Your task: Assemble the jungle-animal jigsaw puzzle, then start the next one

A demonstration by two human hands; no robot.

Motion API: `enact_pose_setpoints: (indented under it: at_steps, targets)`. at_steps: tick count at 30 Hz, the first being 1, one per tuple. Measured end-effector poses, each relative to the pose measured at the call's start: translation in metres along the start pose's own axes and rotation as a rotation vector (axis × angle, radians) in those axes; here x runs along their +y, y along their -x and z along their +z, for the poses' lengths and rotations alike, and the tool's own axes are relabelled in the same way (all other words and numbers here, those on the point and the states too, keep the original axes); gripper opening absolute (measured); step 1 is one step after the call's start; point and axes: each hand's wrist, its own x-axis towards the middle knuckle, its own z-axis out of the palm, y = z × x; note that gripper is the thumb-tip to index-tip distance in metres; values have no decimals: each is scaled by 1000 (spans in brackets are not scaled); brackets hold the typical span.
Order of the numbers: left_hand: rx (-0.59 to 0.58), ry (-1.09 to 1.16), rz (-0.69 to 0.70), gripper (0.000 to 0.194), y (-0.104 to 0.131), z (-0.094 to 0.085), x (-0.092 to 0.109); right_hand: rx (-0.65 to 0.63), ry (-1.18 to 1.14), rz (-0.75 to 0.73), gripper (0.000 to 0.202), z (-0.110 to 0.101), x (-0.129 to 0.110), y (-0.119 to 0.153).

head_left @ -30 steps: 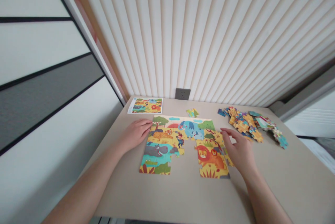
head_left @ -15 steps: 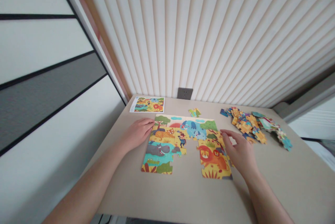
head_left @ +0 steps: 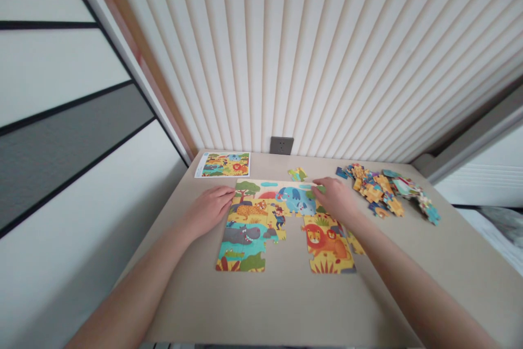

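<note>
A partly joined jigsaw puzzle [head_left: 245, 234] with jungle animals lies on the table: an elephant at the top, a hippo on the left, lions on the right. Its lower middle shows bare tabletop. My left hand [head_left: 213, 206] rests flat at the puzzle's upper left edge, fingers stretched out and touching it near the tree. Over the upper right corner lies my right hand [head_left: 335, 196], its fingers reaching to the top edge and its thumb on the green bush. Nothing shows in its grasp. A yellow puzzle piece [head_left: 356, 244] sticks out beside my right forearm.
A picture card [head_left: 223, 165] of the same scene lies at the back left of the table [head_left: 286, 305]. One green and yellow piece [head_left: 297, 175] sits behind the puzzle. Heaped puzzle pieces [head_left: 373, 191] lie at the right. A dark socket [head_left: 281, 145] is on the ribbed wall.
My right hand has moved from the puzzle's right edge up and left to its top right corner. My left hand stays at the left edge. The view has shifted slightly.
</note>
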Motion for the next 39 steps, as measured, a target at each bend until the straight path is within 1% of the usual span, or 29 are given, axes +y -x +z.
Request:
enact_pose_setpoints:
  at_steps: [3,6,9,13,15,17,19,20,22,23,24,25,26,27,28,29,31,33,34,37,39]
  targets:
    - [2,1,0,39,0,-1,1,-42,53,40,39,11,-14,-33]
    - [1,-1,1,39,0,-2,1,-70,79,71,45,20,-29,-55]
    - [1,4,-2,39,0,-1,2,-106,81,87,45,23,-39,-66]
    - [1,21,-11,39,-1,-2,2,-148,57,93,48,22,-43,-78]
    - [0,28,-13,39,-1,-2,2,-151,33,86,53,17,-44,-83]
    - [-3,31,-12,39,-1,-3,3,-136,3,70,62,8,-47,-83]
    - [-6,32,-11,40,-2,-5,4,-105,-33,40,70,-4,-53,-73]
    - [-8,31,-11,40,-2,-5,5,-92,-54,16,72,-10,-57,-62]
    - [-10,25,-14,40,-2,-6,6,-89,-107,-51,68,-20,-67,-27]
    - [-9,22,-17,39,-2,-6,7,-117,-149,-108,64,-22,-72,-4]
    - [-9,19,-21,39,-3,-6,7,-159,-242,-186,61,-23,-78,20]
    - [-9,16,-24,39,-3,-5,7,-209,-311,-232,56,-22,-83,45]
    - [-9,13,-27,40,-3,-5,8,-235,-357,-247,51,-19,-87,68]
    - [-9,9,-29,40,-3,-4,7,-255,-397,-262,50,-15,-89,88]
    - [-10,5,-30,40,-3,-3,7,-267,-433,-269,49,-10,-91,103]
    - [-11,1,-29,40,-3,-3,7,-267,-454,-257,42,-5,-91,113]
    - [-14,-7,-28,39,-2,-2,6,-265,-485,-194,25,2,-88,121]
    - [-18,-12,-24,39,-2,-1,6,-254,-483,-129,10,6,-81,120]
    - [-19,-15,-23,39,-2,-1,6,-252,-461,-112,7,6,-77,118]
    - [-21,-24,-24,39,-2,-2,7,-272,-339,-158,21,3,-65,117]
    - [-23,-28,-24,39,-2,-2,8,-255,-272,-196,20,0,-60,120]
